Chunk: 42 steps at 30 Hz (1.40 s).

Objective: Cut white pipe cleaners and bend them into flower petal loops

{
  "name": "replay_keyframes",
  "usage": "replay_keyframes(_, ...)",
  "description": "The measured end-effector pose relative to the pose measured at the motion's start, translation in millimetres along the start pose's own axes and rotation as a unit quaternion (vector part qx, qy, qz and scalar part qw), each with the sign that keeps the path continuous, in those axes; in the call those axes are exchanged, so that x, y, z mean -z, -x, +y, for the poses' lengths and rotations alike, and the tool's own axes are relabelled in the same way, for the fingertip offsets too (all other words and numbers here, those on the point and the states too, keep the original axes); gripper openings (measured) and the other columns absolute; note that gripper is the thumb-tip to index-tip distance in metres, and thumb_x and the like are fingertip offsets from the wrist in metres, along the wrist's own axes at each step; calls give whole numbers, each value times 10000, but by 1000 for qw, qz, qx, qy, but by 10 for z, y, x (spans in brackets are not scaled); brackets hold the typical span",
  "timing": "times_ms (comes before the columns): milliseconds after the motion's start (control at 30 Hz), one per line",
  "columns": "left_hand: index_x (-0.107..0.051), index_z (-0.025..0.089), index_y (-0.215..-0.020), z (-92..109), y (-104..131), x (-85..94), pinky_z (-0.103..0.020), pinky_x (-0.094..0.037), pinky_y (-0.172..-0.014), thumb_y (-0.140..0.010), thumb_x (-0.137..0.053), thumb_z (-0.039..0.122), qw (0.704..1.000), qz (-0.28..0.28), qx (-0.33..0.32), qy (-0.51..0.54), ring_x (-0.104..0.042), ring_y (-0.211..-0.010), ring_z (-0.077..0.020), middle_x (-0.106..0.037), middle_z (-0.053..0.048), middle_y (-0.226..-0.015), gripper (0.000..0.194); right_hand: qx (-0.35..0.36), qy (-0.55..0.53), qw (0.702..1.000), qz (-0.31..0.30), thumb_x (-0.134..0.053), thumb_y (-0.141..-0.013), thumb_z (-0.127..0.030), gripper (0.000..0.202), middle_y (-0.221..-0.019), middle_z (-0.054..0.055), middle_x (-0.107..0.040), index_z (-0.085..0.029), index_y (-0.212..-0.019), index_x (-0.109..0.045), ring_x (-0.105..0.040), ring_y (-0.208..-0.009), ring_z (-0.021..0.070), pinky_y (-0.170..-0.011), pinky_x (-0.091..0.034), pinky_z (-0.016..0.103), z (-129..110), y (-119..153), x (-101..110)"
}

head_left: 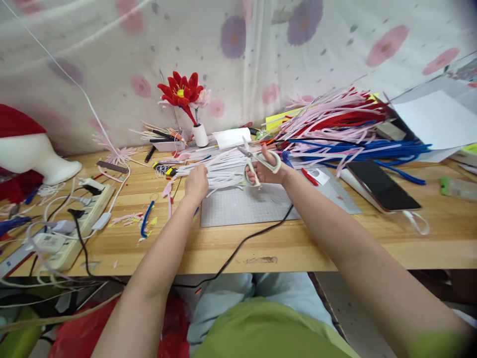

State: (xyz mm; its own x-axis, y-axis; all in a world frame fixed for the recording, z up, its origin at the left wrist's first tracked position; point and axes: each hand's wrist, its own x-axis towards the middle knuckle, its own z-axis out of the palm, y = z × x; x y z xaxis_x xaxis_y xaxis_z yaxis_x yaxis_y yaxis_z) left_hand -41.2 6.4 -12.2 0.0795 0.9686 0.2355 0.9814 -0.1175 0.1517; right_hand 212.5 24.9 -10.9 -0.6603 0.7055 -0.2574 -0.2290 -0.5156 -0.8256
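Note:
My right hand grips a pair of scissors by the pale loop handles, with the blades pointing up and to the left. My left hand is closed at the near left end of a bundle of white pipe cleaners; its fingertips are mostly hidden. Those strips lie fanned out across the back of a grey cutting mat. The scissor blades are over the right part of the bundle.
Behind stands a red pipe-cleaner flower in a white holder. Pink, red and blue pipe cleaners pile up at right, near a phone. A power strip is at left. A black cable crosses the table front.

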Motion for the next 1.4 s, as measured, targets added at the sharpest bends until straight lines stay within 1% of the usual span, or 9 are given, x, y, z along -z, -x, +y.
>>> replay_keyframes(167, -600, 189, -1085, 20, 43, -59, -367, -348, -922, -861, -352, 233, 988, -67, -126, -63, -494, -1059, -248, -558, -125, -1094, 337, 96, 25, 991, 86, -390, -702, -772, 629, -594, 25, -540, -163, -736, -542, -529, -547, 145, -573, -454, 293, 130, 27, 117)
replay_keyframes(333, -637, 162, -1055, -19, -192, -49, -349, -361, -949, -841, -344, 206, 994, -51, -93, -6, -508, -1069, -230, -583, -116, -1101, 365, 194, 94, 959, 186, -613, -654, -637, 478, -562, -37, -476, -188, -763, -494, -467, -474, 96, -442, -361, 221, 406, -132, 180)
replay_keyframes(500, -629, 132, -1045, -56, -512, -161, -349, -404, -886, -836, -404, 230, 997, -58, -46, -16, -535, -1044, -255, -589, -147, -1109, 322, 215, 158, 941, 208, -682, -670, -481, 379, -527, -63, -414, -199, -707, -432, -386, -431, 65, -396, -283, 200, 500, -183, 238)
replay_keyframes(633, -641, 134, -1010, -42, -641, -285, -392, -406, -861, -834, -399, 197, 993, -81, -62, -67, -543, -1033, -294, -599, -176, -1080, 305, 235, 157, 929, 239, -644, -699, -478, 348, -555, -48, -442, -196, -702, -441, -423, -456, 72, -418, -312, 209, 515, -150, 226)
replay_keyframes(767, -636, 120, -1002, -10, -677, -299, -403, -388, -878, -815, -374, 110, 984, -80, -110, -117, -527, -1063, -301, -602, -193, -1064, 322, 240, 181, 923, 238, -637, -697, -487, 343, -557, -44, -452, -200, -702, -451, -413, -459, 76, -421, -311, 217, 522, -133, 208)
replay_keyframes(1000, -519, 91, -1121, 13, -633, -225, -386, -389, -841, -851, -269, 74, 977, -48, -112, -174, -567, -1012, -274, -609, -196, -1044, 369, 242, 191, 918, 248, -633, -694, -509, 361, -558, -42, -456, -202, -707, -444, -426, -463, 81, -438, -341, 222, 532, -135, 237)
replay_keyframes(1233, -548, 129, -1044, -192, -642, -138, -388, -365, -818, -877, -264, 114, 980, 52, -127, -146, -535, -992, -269, -594, -173, -994, 330, 250, 223, 908, 252, -598, -714, -512, 352, -547, -31, -449, -203, -670, -433, -423, -453, 93, -434, -326, 245, 521, -100, 176)
replay_keyframes(1300, -559, 148, -1045, -228, -620, -79, -380, -362, -813, -888, -274, 147, 977, 93, -138, -136, -523, -980, -258, -591, -158, -994, 325, 246, 244, 898, 272, -600, -700, -515, 350, -549, -28, -471, -204, -682, -442, -418, -446, 97, -432, -325, 249, 501, -104, 167)
replay_keyframes(1400, -578, 167, -1039, -195, -554, 11, -372, -362, -803, -895, -293, 181, 967, 146, -169, -125, -516, -960, -247, -597, -139, -973, 319, 276, 281, 858, 330, -655, -642, -475, 355, -669, -7, -556, -203, -763, -463, -482, -537, 110, -511, -381, 254, 410, -126, 144)
